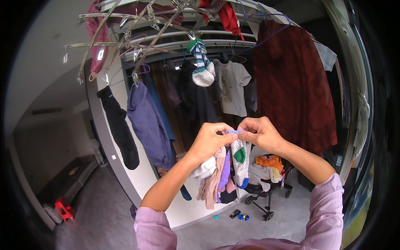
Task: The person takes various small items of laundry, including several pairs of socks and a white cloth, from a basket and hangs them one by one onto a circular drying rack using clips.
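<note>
My left hand (210, 140) and my right hand (262, 132) meet in front of me, thumbs and fingers pinching the light-blue cuff of a white knitted sock (244, 162). Its heel is green and its toe blue, and it hangs down below my fingers. Beneath my left hand hang more small garments: a white fluffy sock (204, 168), a beige one (210, 190) and a purple piece (224, 175). Whether my left hand holds them is hidden. Higher up, striped green, blue and white socks (201, 67) hang from a metal clip.
A clip rack (150, 48) spans the space overhead, holding a black sock (120, 128) and bluish-purple trousers (150, 125). Dark red cloth (293, 90) hangs right. A wheeled stroller (268, 190) carries clothes. Small toys (243, 217) lie on the floor; a red stool (64, 209) stands left.
</note>
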Demonstrator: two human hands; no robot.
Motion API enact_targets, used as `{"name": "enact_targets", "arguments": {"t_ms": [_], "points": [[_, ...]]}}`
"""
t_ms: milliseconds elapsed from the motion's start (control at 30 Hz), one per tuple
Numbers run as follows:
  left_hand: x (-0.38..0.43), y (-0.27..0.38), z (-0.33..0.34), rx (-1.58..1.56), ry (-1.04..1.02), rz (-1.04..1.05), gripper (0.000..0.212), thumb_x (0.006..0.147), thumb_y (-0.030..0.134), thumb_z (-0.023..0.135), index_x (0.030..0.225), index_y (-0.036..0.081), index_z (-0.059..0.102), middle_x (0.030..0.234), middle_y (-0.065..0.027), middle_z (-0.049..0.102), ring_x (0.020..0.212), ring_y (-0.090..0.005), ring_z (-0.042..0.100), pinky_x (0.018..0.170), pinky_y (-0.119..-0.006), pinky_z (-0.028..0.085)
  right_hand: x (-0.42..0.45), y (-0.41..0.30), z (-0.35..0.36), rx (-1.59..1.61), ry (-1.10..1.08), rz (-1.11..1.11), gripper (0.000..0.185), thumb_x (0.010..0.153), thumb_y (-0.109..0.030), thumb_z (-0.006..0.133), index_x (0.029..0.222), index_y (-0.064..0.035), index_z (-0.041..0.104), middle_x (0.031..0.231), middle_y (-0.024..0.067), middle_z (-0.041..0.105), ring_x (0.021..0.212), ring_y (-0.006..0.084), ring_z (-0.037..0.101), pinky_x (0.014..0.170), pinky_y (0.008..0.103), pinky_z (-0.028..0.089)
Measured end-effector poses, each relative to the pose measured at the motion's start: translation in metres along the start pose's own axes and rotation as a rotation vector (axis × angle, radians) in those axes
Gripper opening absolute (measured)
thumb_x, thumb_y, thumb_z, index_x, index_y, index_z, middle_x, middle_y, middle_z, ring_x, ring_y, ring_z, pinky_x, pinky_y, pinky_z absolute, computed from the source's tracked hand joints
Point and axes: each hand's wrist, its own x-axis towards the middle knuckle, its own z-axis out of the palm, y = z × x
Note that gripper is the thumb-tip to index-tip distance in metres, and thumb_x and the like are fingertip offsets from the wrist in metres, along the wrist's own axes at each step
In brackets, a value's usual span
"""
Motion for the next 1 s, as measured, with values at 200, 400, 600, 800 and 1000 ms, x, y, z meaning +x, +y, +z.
{"name": "enact_targets", "arguments": {"t_ms": [200, 400, 600, 800, 1000], "points": [[-0.009, 0.01, -0.01, 0.019, 0.012, -0.027, 0.015, 0.079, 0.01, 0.066, 0.083, -0.005, 0.065, 0.071, -0.0024, 0.061, 0.065, -0.0061, 0.052, 0.06, -0.021, 0.042, 0.03, -0.015, -0.007, -0.078, -0.103, -0.171, 0.014, 0.081, -0.013, 0.061, 0.08, 0.0009, 0.06, 0.066, 0.0018, 0.059, 0.061, 0.0072, 0.052, 0.057, 0.0243, 0.043], [-0.025, 0.011, -0.029, 0.051, -0.016, -0.011, 0.015, 0.079, 0.008, 0.065, 0.083, -0.006, 0.065, 0.071, -0.0031, 0.062, 0.065, -0.0065, 0.053, 0.06, -0.021, 0.043, 0.146, -0.109, -0.042, -0.042, 0.35, -0.558, 0.031, 0.085, -0.03, 0.05, 0.073, -0.0037, 0.06, 0.064, 0.0027, 0.059, 0.055, 0.0088, 0.055, 0.045, 0.023, 0.044], [-0.041, 0.009, -0.043, 0.014, -0.044, -0.025, 0.014, 0.078, 0.008, 0.066, 0.085, -0.004, 0.066, 0.068, -0.0021, 0.061, 0.063, -0.0057, 0.052, 0.058, -0.019, 0.042, 0.273, -0.217, -0.105, -0.279, 0.789, -0.543, 0.054, 0.088, -0.042, 0.04, 0.065, 0.0047, 0.057, 0.053, 0.0136, 0.056, 0.045, 0.0227, 0.054, 0.042, 0.0343, 0.042], [-0.057, 0.005, -0.072, 0.039, -0.079, -0.076, 0.013, 0.079, 0.008, 0.065, 0.085, -0.004, 0.066, 0.072, -0.0021, 0.061, 0.066, -0.0059, 0.052, 0.062, -0.021, 0.042, 0.302, -0.268, -0.08, 0.114, 0.719, -0.266, 0.058, 0.088, -0.048, 0.04, 0.084, 0.0066, 0.058, 0.066, 0.0238, 0.059, 0.05, 0.0267, 0.057, 0.037, 0.0371, 0.042], [-0.064, 0.012, -0.085, 0.059, -0.086, -0.043, 0.012, 0.08, 0.008, 0.065, 0.084, -0.003, 0.066, 0.071, -0.0014, 0.061, 0.066, -0.0055, 0.051, 0.061, -0.021, 0.042, 0.311, -0.277, -0.064, -0.007, 0.737, -0.337, 0.041, 0.086, -0.032, 0.051, 0.079, 0.0077, 0.058, 0.06, 0.0201, 0.058, 0.04, 0.0248, 0.053, 0.033, 0.0352, 0.04]]}}
